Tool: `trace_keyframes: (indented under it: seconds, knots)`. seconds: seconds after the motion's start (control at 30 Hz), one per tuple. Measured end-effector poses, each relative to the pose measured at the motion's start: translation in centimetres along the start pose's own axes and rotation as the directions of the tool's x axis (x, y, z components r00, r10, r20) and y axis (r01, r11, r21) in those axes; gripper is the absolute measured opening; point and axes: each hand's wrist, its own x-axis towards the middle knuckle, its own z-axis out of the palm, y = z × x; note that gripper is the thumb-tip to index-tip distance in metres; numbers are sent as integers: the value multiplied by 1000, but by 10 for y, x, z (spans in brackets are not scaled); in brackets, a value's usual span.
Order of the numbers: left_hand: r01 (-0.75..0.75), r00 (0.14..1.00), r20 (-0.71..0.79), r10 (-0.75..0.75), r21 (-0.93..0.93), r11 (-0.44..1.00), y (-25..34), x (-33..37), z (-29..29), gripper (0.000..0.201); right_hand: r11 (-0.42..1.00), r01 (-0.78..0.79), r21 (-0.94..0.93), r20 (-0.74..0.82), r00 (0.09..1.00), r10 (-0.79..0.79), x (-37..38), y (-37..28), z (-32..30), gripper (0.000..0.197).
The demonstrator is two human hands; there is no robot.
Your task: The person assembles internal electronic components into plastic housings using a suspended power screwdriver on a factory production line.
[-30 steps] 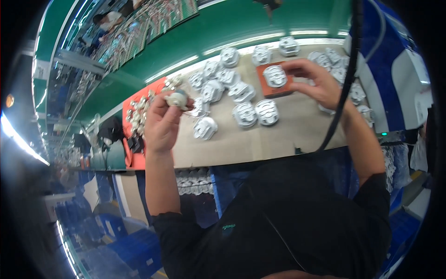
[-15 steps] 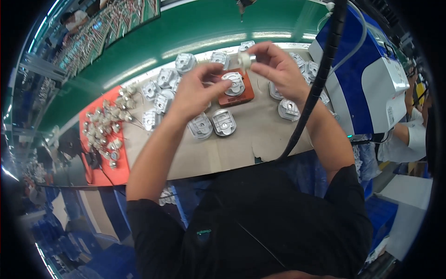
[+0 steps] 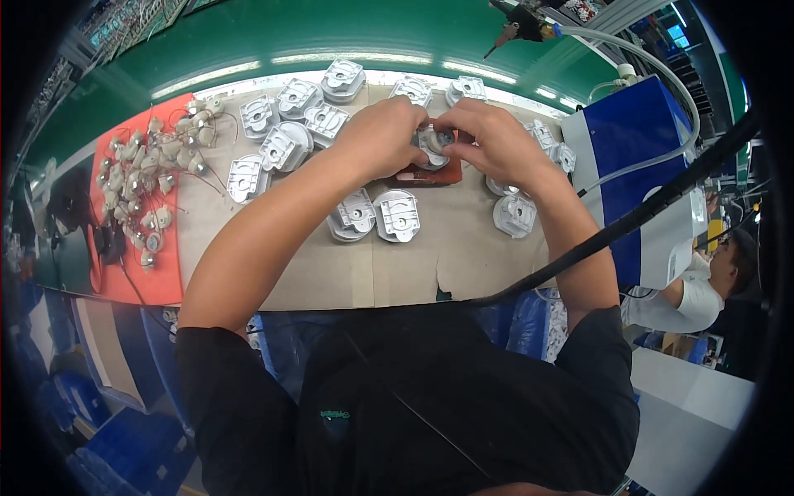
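My left hand and my right hand meet over a white plastic housing that rests on an orange-red block. Thumb and fingers of my left hand close on the housing's left side. On its right, my right hand pinches a small round cream-and-silver part at the housing's top. Fingers partly hide both pieces, so how far the part sits inside cannot be seen. In front of the block lie two similar housings, a left one and a right one.
More white housings stand left of my hands, others to the right. Small wired round parts cover a red mat at far left. A blue-and-white machine and a black hose flank my right arm. A person sits beyond.
My right hand has brought the small round part down from the air onto the housing. My left hand has closed in on the housing's side. The whole view has shifted.
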Motion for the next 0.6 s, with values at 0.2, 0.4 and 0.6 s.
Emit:
trace_keyframes:
  seconds: [0.2,0.4,0.6]
  knots:
    - [-14,1000,-15,13,-35,999,-4,-1,1,38,998,58,-31,78,995,-55,9,0,-3,33]
    - [5,1000,-2,-5,-83,997,-7,3,2,37,994,54,-94,136,990,-41,19,-2,-7,34]
    - [14,1000,9,-14,-90,996,-8,2,4,36,990,32,-138,154,988,-11,19,-9,-4,27]
